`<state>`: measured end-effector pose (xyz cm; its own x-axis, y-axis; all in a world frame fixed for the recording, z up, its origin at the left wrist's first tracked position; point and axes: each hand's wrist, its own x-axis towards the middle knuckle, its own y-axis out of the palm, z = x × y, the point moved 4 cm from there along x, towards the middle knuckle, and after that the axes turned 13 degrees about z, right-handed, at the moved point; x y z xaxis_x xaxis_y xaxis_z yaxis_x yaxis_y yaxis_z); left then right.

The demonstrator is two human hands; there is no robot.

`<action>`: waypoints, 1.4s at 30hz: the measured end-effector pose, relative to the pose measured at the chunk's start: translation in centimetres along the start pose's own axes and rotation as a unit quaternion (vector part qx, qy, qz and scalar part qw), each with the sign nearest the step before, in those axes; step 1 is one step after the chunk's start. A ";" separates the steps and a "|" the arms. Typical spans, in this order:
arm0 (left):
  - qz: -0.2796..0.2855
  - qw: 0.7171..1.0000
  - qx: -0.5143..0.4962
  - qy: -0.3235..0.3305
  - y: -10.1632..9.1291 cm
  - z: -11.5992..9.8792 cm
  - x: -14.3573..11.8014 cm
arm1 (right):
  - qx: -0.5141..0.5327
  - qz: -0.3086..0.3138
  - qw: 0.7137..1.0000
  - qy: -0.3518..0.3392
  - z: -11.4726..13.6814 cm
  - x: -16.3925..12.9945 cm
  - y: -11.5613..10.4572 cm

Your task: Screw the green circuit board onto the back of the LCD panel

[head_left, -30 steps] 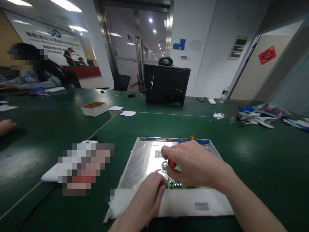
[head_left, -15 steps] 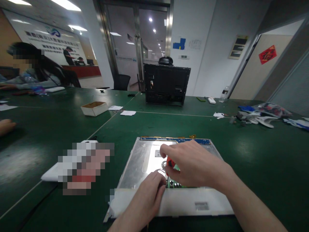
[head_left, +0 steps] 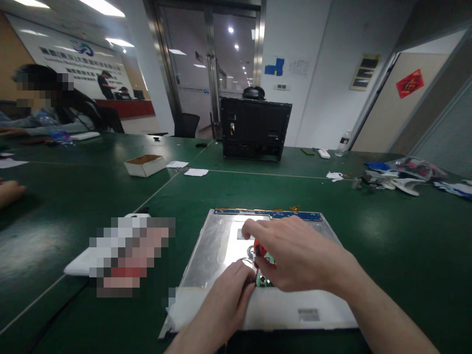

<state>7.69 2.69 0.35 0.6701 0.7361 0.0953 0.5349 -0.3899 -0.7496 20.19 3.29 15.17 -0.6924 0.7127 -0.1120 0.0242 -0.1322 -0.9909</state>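
A flat display panel (head_left: 206, 255) lies on the green table in front of me, its metal back up. A green circuit board (head_left: 263, 281) shows on it, partly under my hands. My right hand (head_left: 295, 255) is closed round the red and black handle of a screwdriver (head_left: 260, 249), whose thin shaft points down at the board. My left hand (head_left: 230, 295) rests on the panel with fingers curled together beside the screwdriver's tip. What those fingertips pinch is hidden. A blue circuit strip (head_left: 295, 215) runs along the panel's far edge.
A white item (head_left: 79, 263) lies left of the panel, partly pixelated. Farther back are an open box (head_left: 145, 167), a black monitor casing (head_left: 254, 128), a bottle (head_left: 342, 144) and a pile of plastic bags and parts (head_left: 396, 177). Another person's hand (head_left: 11, 193) rests at the left edge.
Almost nothing differs. My left fingertips have shifted slightly right by the screwdriver's tip, and my right hand has turned a little on the handle.
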 end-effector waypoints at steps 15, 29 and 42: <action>-0.011 1.000 0.000 0.011 0.2 0.3 -0.1 | 0.011 -0.011 1.000 -0.006 -0.1 0.3 0.2; 0.013 1.000 0.006 -0.002 0.3 0.3 0.0 | -0.012 -0.019 1.000 -0.007 0.2 0.6 0.3; -0.007 1.000 -0.002 0.016 0.3 0.5 0.2 | -0.011 -0.023 1.000 -0.011 0.3 0.5 0.4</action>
<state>7.69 2.99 -0.17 0.6789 0.7231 0.1274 0.5468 -0.3820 -0.7450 19.60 3.40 14.76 -0.7085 0.7028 -0.0644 0.0072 -0.0840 -0.9964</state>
